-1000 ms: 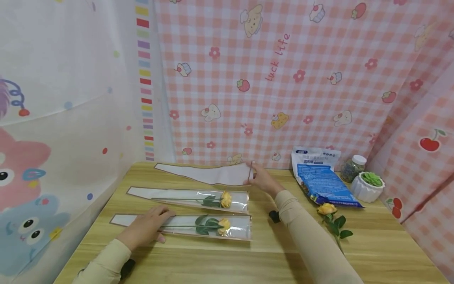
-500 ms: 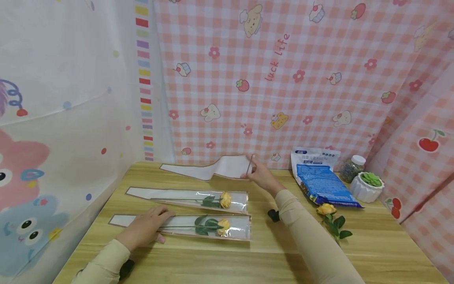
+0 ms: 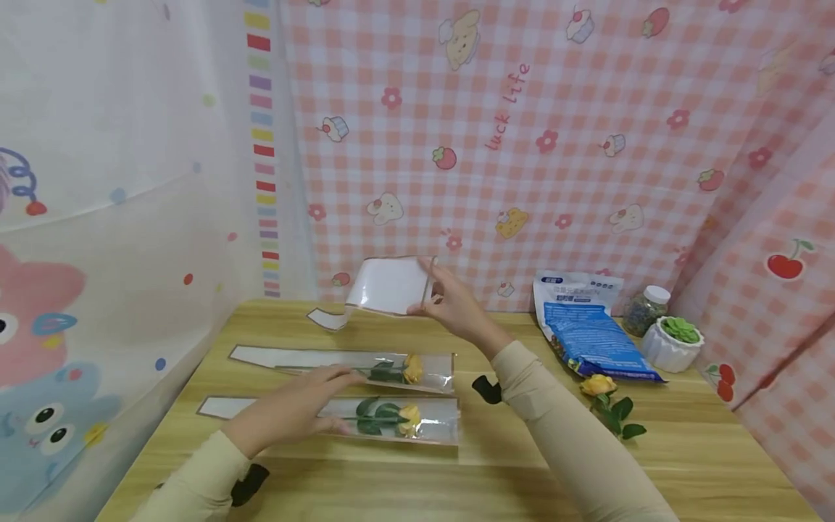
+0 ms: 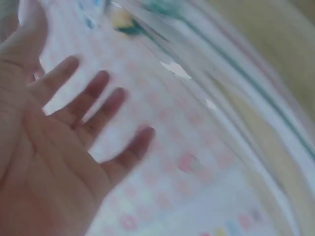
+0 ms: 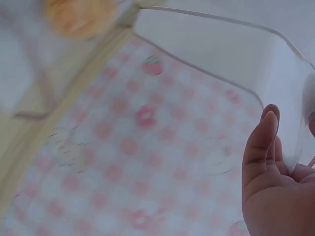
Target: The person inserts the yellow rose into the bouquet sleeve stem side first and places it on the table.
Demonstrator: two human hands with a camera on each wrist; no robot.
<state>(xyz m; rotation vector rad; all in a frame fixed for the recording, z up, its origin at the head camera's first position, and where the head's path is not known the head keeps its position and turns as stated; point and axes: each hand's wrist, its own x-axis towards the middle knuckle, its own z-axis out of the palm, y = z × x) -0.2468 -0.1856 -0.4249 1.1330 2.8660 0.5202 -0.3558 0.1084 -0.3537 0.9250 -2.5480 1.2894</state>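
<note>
My right hand (image 3: 453,301) grips the wide end of a white flower sleeve (image 3: 388,284) with a thin dark border. The wide part is lifted above the back of the table, and its narrow tail (image 3: 326,319) bends down near the tabletop. In the right wrist view the sleeve (image 5: 206,42) curves away from the fingers. My left hand (image 3: 296,409) hovers over two clear-fronted sleeves, fingers spread and holding nothing in the left wrist view. The middle sleeve (image 3: 435,371) has a yellow rose (image 3: 413,368) inside; so does the front sleeve (image 3: 438,422), partly hidden by that hand.
A loose yellow rose (image 3: 598,384) lies on the right of the wooden table (image 3: 391,482). Behind it are a blue and white bag (image 3: 587,330), a lidded jar (image 3: 646,310) and a potted succulent (image 3: 674,344). Printed curtains hang at the back and sides.
My right hand has lifted the white sleeve off the table and drawn it left, so it bends. My left hand has come off the front sleeve and moved right.
</note>
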